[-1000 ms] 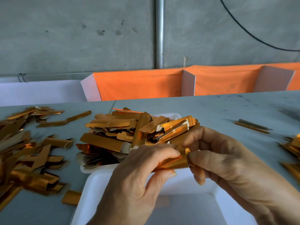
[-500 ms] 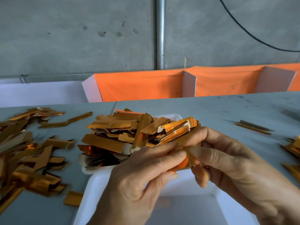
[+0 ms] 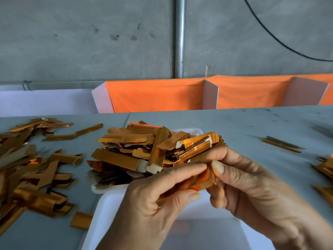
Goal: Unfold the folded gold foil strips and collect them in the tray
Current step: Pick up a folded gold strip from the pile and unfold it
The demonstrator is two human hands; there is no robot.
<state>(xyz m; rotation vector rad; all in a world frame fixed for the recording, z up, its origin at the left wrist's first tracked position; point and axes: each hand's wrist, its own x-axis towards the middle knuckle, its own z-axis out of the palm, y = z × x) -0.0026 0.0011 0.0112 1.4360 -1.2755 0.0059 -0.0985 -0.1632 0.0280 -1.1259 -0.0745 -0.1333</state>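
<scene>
Both hands pinch one folded gold foil strip (image 3: 205,180) above a near white tray (image 3: 108,204). My left hand (image 3: 155,201) grips its left part with thumb and fingers. My right hand (image 3: 255,188) holds its right end between thumb and forefinger. The strip's middle is mostly hidden by my fingers. Behind my hands a second white tray (image 3: 194,131) carries a heap of gold strips (image 3: 144,150).
A loose pile of gold strips (image 3: 30,174) covers the grey table on the left. One small gold piece (image 3: 81,220) lies beside the near tray. More strips (image 3: 324,170) lie at the right edge, and a thin pair (image 3: 281,143) further back. Orange cloth bins (image 3: 156,96) line the table's far edge.
My fingers have worked along the strip: the left thumb slid down and the right thumb pressed onto the strip's right end. The view shifted slightly.
</scene>
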